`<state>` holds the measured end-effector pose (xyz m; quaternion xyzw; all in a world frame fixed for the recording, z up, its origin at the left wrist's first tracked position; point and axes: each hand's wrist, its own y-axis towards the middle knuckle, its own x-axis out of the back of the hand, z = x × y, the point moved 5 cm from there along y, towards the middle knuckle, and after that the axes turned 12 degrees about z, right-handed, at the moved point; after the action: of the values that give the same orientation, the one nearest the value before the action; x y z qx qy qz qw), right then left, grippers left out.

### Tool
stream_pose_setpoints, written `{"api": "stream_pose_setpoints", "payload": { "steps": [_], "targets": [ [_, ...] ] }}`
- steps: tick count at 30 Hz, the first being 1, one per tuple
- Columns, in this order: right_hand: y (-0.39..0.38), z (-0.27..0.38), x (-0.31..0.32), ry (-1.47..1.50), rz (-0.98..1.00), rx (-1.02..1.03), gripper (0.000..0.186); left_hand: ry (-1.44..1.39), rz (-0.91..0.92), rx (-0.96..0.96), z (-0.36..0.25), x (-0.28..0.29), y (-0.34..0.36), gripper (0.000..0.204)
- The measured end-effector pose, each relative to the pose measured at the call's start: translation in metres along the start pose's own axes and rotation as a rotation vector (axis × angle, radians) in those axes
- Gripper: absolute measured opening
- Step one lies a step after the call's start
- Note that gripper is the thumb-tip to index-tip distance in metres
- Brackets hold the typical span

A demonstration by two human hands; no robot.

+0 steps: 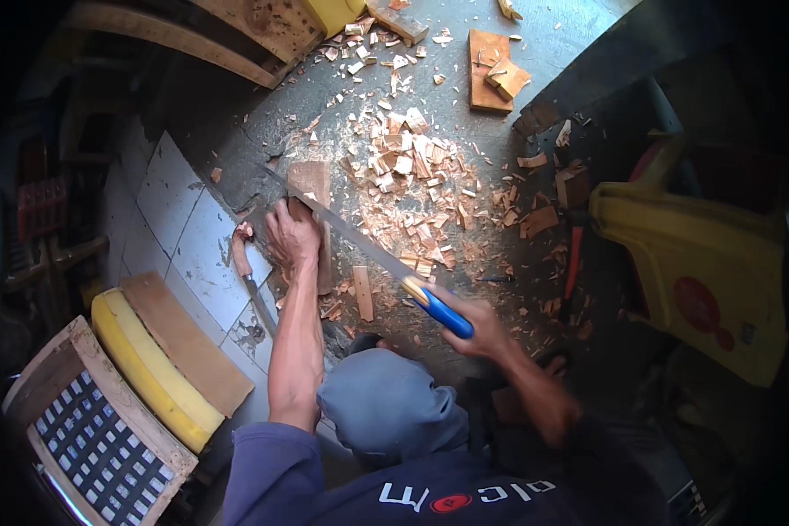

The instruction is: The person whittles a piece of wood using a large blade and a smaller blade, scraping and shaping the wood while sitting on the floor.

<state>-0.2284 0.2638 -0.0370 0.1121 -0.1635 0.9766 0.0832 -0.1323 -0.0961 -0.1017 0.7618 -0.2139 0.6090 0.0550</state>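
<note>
A hand saw with a long metal blade and a blue-and-yellow handle runs diagonally over a wooden plank. My right hand is closed round its handle. My left hand grips a small wooden piece on the plank, just below the blade's far part; whether the teeth touch the wood I cannot tell. To the left lies a tool with a wooden handle and metal shaft. Several wood chips and shavings lie beyond the plank. A small slat lies to the right of my left forearm.
A wooden board with a block lies at the back. A yellow object and a red-handled tool are at right. White tiles, a yellow padded piece and a webbed wooden frame are at left. Wooden furniture stands upper left.
</note>
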Motion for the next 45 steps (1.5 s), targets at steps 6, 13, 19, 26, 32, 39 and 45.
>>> {"api": "stream_pose_setpoints", "payload": {
  "steps": [6,13,19,26,32,39,45],
  "targets": [
    [-0.017,0.001,0.006,0.044,-0.069,0.073,0.082,0.028,0.013,-0.016,0.006,0.001,-0.006,0.040],
    [0.025,-0.001,0.000,0.036,-0.079,0.094,0.081,0.026,0.009,0.035,0.007,-0.006,-0.006,0.037],
    [0.042,0.015,0.002,0.015,0.016,0.050,0.078,0.040,0.018,-0.052,0.009,-0.003,0.001,0.034],
    [-0.016,0.000,0.010,-0.057,-0.122,0.157,0.082,0.010,0.004,0.085,-0.003,0.007,-0.006,0.037],
    [0.084,0.011,0.003,-0.002,0.005,0.030,0.083,0.000,0.019,0.017,-0.013,-0.001,0.006,0.037],
    [-0.047,-0.013,0.015,-0.036,-0.095,0.090,0.079,-0.002,0.044,0.059,-0.003,0.006,-0.004,0.035],
    [0.063,0.009,0.010,0.055,0.041,-0.046,0.076,0.043,-0.026,0.024,-0.006,-0.003,0.002,0.036]
  ]
}}
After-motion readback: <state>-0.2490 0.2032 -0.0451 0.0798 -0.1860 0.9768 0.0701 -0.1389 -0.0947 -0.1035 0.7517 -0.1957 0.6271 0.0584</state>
